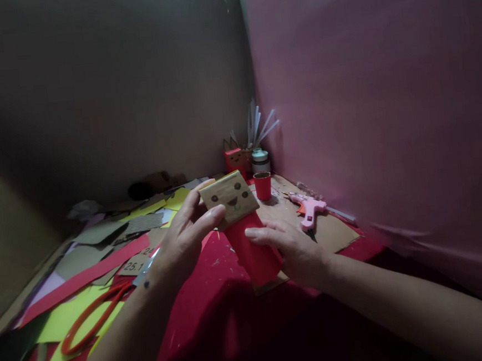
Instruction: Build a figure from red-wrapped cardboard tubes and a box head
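Observation:
Between my two hands is a paper puppet with a tan, box-like head and a red body. Dark eyes, a nose and cheek spots are drawn on the head, which tilts to the left. My left hand grips the head from the left, its thumb across the front. Lower down, my right hand wraps round the red body from the right, thumb on its front. The puppet is held above the red tablecloth. The fingertips behind it are hidden.
A pink glue gun lies on cardboard at right. Behind stand a red cup, a lidded jar and a red figure with a drawn face. Orange-handled scissors rest on paper scraps at left.

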The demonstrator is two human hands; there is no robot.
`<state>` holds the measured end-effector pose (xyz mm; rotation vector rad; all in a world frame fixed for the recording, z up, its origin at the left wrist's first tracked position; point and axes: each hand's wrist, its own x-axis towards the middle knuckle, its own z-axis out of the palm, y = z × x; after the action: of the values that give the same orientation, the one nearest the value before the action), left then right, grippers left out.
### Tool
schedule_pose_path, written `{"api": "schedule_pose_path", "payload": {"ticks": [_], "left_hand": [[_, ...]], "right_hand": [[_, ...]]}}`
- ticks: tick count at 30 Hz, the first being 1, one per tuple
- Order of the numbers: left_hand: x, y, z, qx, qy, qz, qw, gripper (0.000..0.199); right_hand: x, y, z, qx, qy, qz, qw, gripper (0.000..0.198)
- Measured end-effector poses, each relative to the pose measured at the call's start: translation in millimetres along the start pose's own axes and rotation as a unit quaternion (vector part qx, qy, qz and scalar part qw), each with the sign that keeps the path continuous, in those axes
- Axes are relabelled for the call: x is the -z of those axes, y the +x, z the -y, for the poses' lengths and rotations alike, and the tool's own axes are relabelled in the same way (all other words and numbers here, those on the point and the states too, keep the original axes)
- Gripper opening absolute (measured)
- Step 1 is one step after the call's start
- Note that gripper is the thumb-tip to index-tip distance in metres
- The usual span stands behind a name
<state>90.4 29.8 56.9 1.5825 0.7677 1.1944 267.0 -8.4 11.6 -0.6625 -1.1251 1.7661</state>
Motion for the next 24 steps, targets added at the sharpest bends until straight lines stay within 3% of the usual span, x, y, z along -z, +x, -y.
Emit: {"api": "schedule_pose_path", "payload": {"ticks": [3, 8, 17, 24], "left_hand": [[10, -4, 4, 0.000, -0.011, -0.026, 1.000, 0.061], [24, -8, 6, -0.006, -0.020, -0.021, 1.000, 0.051], [42, -7, 13, -0.030, 0.022, -0.026, 0.999, 0.038], [47, -3, 18, -0.013, 0.006, -0.031, 0.999, 0.040]], "right_hand": [[-12, 7, 1, 0.016, -0.013, -0.022, 1.000, 0.026], [-25, 18, 6, -0.018, -0.033, -0.027, 0.999, 0.031], [-29, 34, 6, 0.000, -0.081, 0.009, 0.997, 0.031], [-30, 41, 14, -0.023, -0.094, 0.003, 0.995, 0.018]]}}
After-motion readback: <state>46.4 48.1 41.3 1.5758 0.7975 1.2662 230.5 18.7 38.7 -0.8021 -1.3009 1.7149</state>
